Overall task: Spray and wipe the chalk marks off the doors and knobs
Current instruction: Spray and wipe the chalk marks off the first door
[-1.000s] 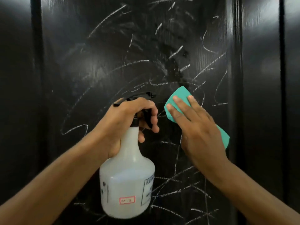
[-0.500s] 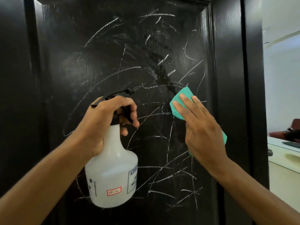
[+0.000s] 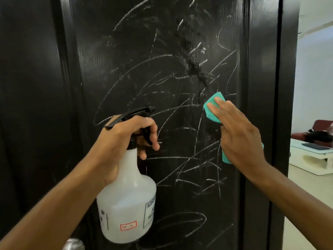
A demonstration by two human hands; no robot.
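Two bare hands are up in front of a black door [image 3: 180, 42]. The door is shiny and has white chalk marks [image 3: 144, 83] scribbled all over its middle panel, from the top down to the bottom of the view.

The left hand [image 3: 124, 139] holds a white spray bottle [image 3: 126, 204] by its neck. The fingers curl around the black trigger [image 3: 146, 136], and the thumb side wraps over the black spray head. The nozzle points at the door. The bottle hangs upright just in front of the door's lower left part. It has a small red-edged sticker low down and a bigger label with dark letters on its right side.

The right hand [image 3: 239, 138] presses a green cloth [image 3: 212, 109] flat against the door, on the right side of the panel. The fingers are straight and lie on top of the cloth. A bit of green peeks out past the fingertips and another bit shows under the wrist.

A round silver door knob [image 3: 73, 244] peeks in at the bottom left, under the left arm.

Past the door's right edge is a bright room with a white low table [image 3: 310, 159] and a dark red sofa [image 3: 320, 127] behind it.
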